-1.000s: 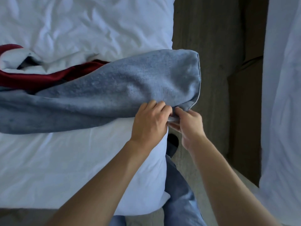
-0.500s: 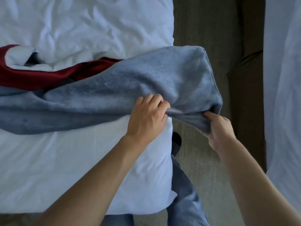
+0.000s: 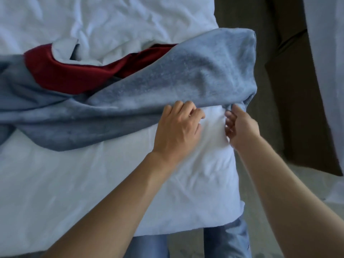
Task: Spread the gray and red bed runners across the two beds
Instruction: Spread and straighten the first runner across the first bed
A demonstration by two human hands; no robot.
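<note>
A gray bed runner (image 3: 186, 77) lies bunched and twisted across the white bed (image 3: 93, 183), its right end draped over the bed's right edge. Its red side (image 3: 74, 75) shows in a fold at the left. My left hand (image 3: 178, 129) rests on the sheet with its fingers curled on the runner's lower hem. My right hand (image 3: 240, 127) is at the bed's edge, thumb and forefinger pinching the hem by the runner's lower right corner, the other fingers loose. A strip of white sheet shows between the two hands.
A second white bed (image 3: 327, 71) hangs along the right side. A narrow aisle of dark carpet (image 3: 279, 90) runs between the beds. My legs in blue jeans (image 3: 227, 239) stand against the foot of the near bed.
My right hand, which had pulled the runner's corner out over the aisle, has come back left to the bed's edge. The runner's end now drapes over that edge. My left hand stays on the hem.
</note>
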